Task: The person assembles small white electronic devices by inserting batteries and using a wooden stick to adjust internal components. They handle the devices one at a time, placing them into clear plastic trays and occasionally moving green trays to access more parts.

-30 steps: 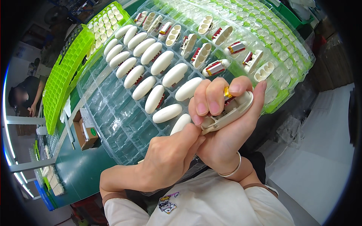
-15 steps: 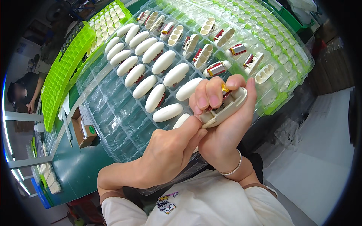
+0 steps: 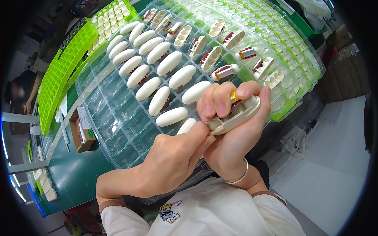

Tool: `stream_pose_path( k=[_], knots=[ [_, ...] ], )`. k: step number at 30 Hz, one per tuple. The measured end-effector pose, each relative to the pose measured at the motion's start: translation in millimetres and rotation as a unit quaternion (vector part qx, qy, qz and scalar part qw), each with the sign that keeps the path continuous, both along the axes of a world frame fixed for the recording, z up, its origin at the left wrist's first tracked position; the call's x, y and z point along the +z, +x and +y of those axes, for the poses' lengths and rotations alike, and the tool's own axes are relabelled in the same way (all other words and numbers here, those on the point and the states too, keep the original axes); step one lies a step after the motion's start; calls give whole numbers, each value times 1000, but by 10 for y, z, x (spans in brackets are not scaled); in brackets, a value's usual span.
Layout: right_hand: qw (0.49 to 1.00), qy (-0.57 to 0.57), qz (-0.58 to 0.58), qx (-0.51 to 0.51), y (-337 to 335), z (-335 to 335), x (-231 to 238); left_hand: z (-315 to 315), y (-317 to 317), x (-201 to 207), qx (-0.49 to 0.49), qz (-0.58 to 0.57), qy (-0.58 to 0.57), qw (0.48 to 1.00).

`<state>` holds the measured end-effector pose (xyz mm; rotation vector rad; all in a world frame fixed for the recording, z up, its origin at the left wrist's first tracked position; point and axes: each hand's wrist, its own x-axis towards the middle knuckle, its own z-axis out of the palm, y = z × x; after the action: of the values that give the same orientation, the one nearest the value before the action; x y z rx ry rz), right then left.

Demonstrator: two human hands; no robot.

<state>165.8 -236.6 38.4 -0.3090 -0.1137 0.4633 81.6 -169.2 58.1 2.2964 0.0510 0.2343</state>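
Note:
A white oval plastic case (image 3: 237, 120), its open side showing inner parts and a bit of gold and red, lies in my right hand (image 3: 236, 135). The fingers of that hand curl over its open side, and the thumb presses along the outer edge. My left hand (image 3: 171, 161) is closed in a pinch at the near left end of the same case. Its fingertips are partly hidden there. Beneath both hands is a clear compartment tray (image 3: 112, 128). Closed white oval cases (image 3: 172, 117) fill several of its pockets, and open halves with red-and-silver parts (image 3: 224, 72) lie farther right.
Green grid trays with white pieces (image 3: 59, 78) stand at the far left. Stacked clear-and-green trays (image 3: 291, 51) lie at the far right. A small cardboard box (image 3: 82, 131) sits on the green table (image 3: 78, 173). Another person's hand (image 3: 27, 107) shows at the left.
The whole view has shifted slightly, with the tray appearing a little farther left. Both hands keep almost the same grip on the case.

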Motion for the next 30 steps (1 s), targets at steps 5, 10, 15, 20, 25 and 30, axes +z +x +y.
stream_pose_path(
  k=[5, 10, 15, 20, 25, 30],
  knots=[
    [1000, -6, 0, -2, 52, -13, -31, 127, 51, -78, -22, -31, -15, 999],
    [996, -55, -37, 60, 4, 9, 30, 234, 101, 93, 114, -9, -270, 956],
    [991, -115, -46, 40, -33, 115, 82, 303, 86, 98, 159, -39, -349, 923],
    [959, -182, -181, 123, 103, -124, -102, 442, 59, 57, 155, -62, -274, 947],
    [962, -185, -194, 58, 120, -128, -221, 437, 86, -8, 96, -262, 41, 959],
    [961, -179, -202, 56, 117, -166, -213, 381, 110, 153, 188, -80, -208, 957]
  ],
)
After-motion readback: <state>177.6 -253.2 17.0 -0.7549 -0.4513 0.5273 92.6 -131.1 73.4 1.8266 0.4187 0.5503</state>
